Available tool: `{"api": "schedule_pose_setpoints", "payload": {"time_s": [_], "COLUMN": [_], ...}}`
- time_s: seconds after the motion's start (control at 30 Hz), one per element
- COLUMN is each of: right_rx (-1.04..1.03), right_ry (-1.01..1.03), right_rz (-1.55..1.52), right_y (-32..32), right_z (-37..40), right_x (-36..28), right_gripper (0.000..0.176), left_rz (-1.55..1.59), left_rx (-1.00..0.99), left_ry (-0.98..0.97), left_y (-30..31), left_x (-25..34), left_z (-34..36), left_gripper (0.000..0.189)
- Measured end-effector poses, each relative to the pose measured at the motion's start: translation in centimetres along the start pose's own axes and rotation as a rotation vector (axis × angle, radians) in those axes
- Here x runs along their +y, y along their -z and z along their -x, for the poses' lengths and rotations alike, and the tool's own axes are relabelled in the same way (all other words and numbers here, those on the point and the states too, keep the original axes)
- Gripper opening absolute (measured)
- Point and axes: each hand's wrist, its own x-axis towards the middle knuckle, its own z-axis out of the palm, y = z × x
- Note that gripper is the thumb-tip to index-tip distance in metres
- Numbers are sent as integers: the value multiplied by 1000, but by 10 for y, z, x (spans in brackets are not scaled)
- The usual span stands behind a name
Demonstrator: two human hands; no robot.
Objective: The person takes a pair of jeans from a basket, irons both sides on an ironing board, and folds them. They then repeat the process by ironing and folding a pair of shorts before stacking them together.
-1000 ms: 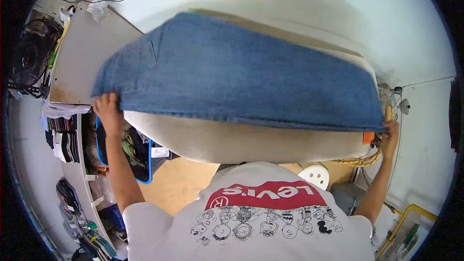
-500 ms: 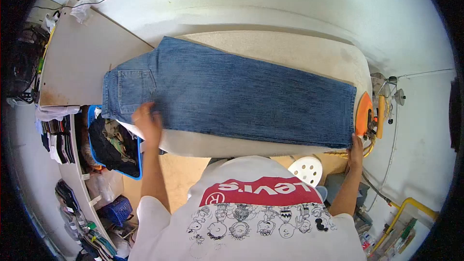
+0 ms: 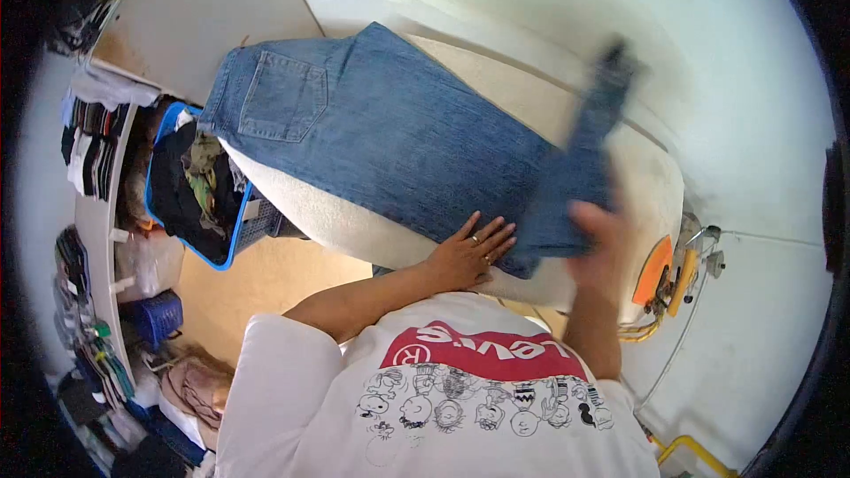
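Observation:
A pair of blue jeans [image 3: 381, 115] lies lengthwise, one leg on top of the other, on the pale padded ironing board [image 3: 332, 230]. My left hand [image 3: 474, 252] rests on the near edge of the leg with its fingers spread and rings showing. My right hand [image 3: 598, 230] is blurred by motion, its thumb over the lower leg and the denim caught in its grasp. The leg end [image 3: 606, 93] is lifted off the board and swings up, also blurred. To the right of that hand stands an iron with an orange soleplate [image 3: 653, 270].
On the left, a blue laundry basket [image 3: 232, 252] holds dark clothes. Shelves with folded clothes [image 3: 96, 133] and a small blue basket [image 3: 158, 317] stand beyond it. A grey panel [image 3: 208, 13] leans behind the board's left end. A white wall runs along the back.
The leg end has come up off the board and moved left. My left hand has moved right, from near the pocket to the lower leg. My right hand has moved left. The view has turned.

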Motion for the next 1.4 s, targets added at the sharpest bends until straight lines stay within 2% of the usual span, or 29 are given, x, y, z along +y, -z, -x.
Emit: {"api": "schedule_pose_setpoints", "payload": {"time_s": [0.03, 0.07, 0.1, 0.13, 0.2, 0.23, 0.27, 0.33, 0.37, 0.43, 0.47, 0.53, 0.67, 0.73, 0.87, 0.97, 1.07, 1.17, 1.23, 1.27, 1.3, 1.33, 1.37, 1.4], "right_rx": [-288, -509, -642, -650, -436, -330, -218, -154, -169, -285, -292, -309, -287, -217, -140, -136, -138, -112, -73, -45, -27, 31, 93, 119], "right_ry": [137, 275, -145, -150, 246, 377, 513, 424, 429, 248, 249, 130, 73, 6, 97, 210, 152, 158, 76, -4, -11, 163, 337, 325], "right_rz": [126, 285, 25, 31, 802, 1014, 1220, 1336, 1338, 1245, 1243, 1140, 1004, 898, 900, 950, 1019, 1065, 1056, 1046, 1051, 1124, 1191, 1194], "right_y": [-28, -57, -75, -75, -57, -37, -11, 39, 53, 65, 69, 68, 91, 113, 117, 110, 109, 161, 177, 186, 186, 179, 173, 172], "right_z": [-17, -36, -41, -55, -92, -109, -124, -146, -152, -156, -161, -167, -171, -162, -151, -150, -147, -139, -132, -127, -121, -113, -105, -97], "right_x": [19, 30, 40, 50, 80, 90, 99, 118, 123, 126, 130, 129, 127, 132, 147, 142, 129, 122, 123, 123, 122, 124, 126, 128], "right_gripper": [80, 77, 74, 74, 58, 54, 51, 41, 41, 35, 35, 31, 30, 30, 29, 27, 27, 27, 24, 22, 22, 21, 21, 21], "left_rz": [3, 193, 384, 389, 501, 397, 403, 530, 534, 411, 412, 403, 517, 477, 448, 391, 538, 716, 792, 797, 895, 984, 1003, 1019], "left_rx": [8, 20, 32, 39, -55, 129, 142, -131, -122, -65, -64, 50, 27, -167, -210, -107, -149, -253, -93, -99, -300, -507, -465, -427], "left_ry": [15, 131, 241, 247, 225, 155, 169, 260, 271, 165, 172, 164, 134, 48, 4, -23, -103, -184, -300, -317, -335, -350, -290, -232], "left_y": [-10, -28, -38, -26, -3, -43, -32, 2, 1, -5, -8, -15, -16, 1, 7, 7, 20, 12, 14, 13, 45, 73, 94, 107], "left_x": [2, 5, 6, 5, 3, 6, 4, -1, -2, -2, -1, 0, 4, 4, 4, 4, 4, 32, 46, 48, 42, 32, 17, -2], "left_z": [2, 4, 6, 8, 10, 10, 13, 23, 27, 34, 35, 34, 24, 18, 13, 12, 3, -34, -46, -48, -48, -49, -52, -55], "left_gripper": [72, 71, 69, 69, 66, 66, 66, 71, 71, 70, 70, 68, 61, 62, 60, 59, 59, 59, 57, 57, 52, 48, 44, 40]}}
